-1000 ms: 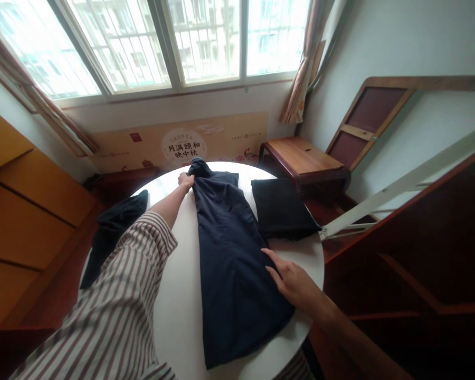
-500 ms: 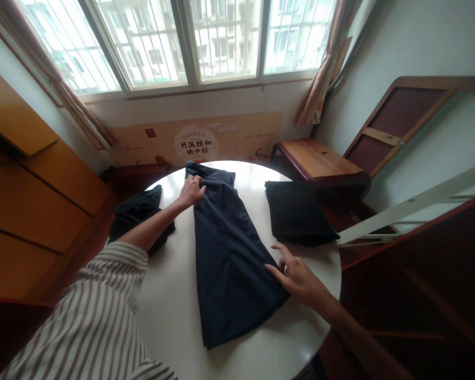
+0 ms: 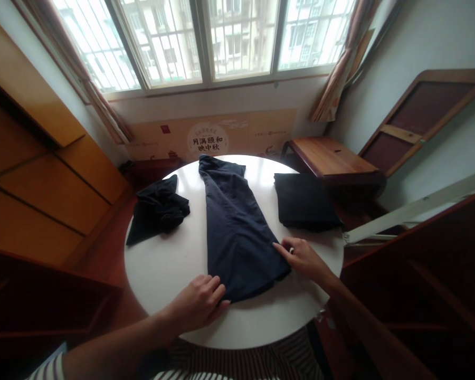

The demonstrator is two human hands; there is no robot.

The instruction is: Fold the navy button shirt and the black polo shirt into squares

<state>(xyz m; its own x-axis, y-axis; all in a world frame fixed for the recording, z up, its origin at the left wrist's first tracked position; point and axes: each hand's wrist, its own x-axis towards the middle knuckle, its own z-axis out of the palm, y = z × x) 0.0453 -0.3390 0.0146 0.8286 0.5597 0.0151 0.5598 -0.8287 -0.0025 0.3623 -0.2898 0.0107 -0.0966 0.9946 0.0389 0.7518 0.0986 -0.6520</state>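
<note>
Currently left hand (image 3: 200, 303) and right hand (image 3: 304, 258) lie flat and unclenched on the near corners of the navy garment (image 3: 233, 221) mid-table (image 3: 162, 264); risk: uneven pull skews it or drags it off the edge.

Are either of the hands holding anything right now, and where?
Both touch the navy garment at its near hem: left hand at the left corner, right hand at the right edge. Grip unclear.

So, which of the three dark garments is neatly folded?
The black garment on the right of the table; the left one is crumpled, the middle navy one lies spread long.
</note>
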